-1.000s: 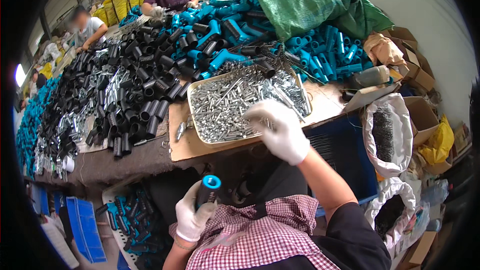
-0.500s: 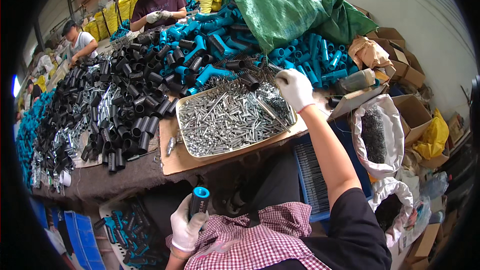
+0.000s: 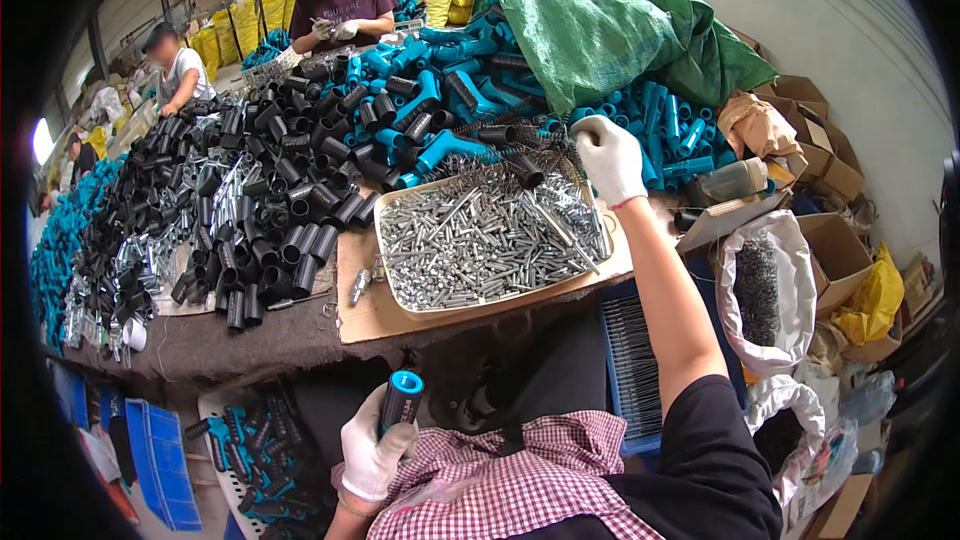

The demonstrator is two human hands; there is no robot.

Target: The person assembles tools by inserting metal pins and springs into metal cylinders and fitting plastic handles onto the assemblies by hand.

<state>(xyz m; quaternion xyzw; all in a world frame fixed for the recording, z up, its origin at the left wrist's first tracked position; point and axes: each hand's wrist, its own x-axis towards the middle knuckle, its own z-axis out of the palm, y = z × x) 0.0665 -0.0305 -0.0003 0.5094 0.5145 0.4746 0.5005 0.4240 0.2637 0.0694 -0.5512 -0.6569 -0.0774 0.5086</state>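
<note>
My left hand (image 3: 374, 448), in a white glove, is wrapped round a black plastic tube (image 3: 402, 408) with a teal inner ring at its top end. It holds the tube upright in front of the checked apron (image 3: 500, 480). Stretched out over the far right corner of a shallow tray (image 3: 437, 314), my gloved right hand (image 3: 612, 160) has its fingers curled in beside a tangle of dark coil springs (image 3: 556, 148). What those fingers hold, if anything, is hidden. Small metal pins (image 3: 480, 245) fill the tray.
Black tubes (image 3: 300, 190) and teal drill-shaped housings (image 3: 440, 152) heap the table, partly under a green sheet (image 3: 600, 45). A blue crate (image 3: 632, 370) of metal rods and a white sack (image 3: 800, 290) stand right. At lower left is a basket of assembled parts (image 3: 255, 460). Two co-workers sit beyond.
The view has shifted slightly, moving the table rightward in the picture. My right hand stays by the springs, its fingers now more curled. My left hand keeps the tube in place.
</note>
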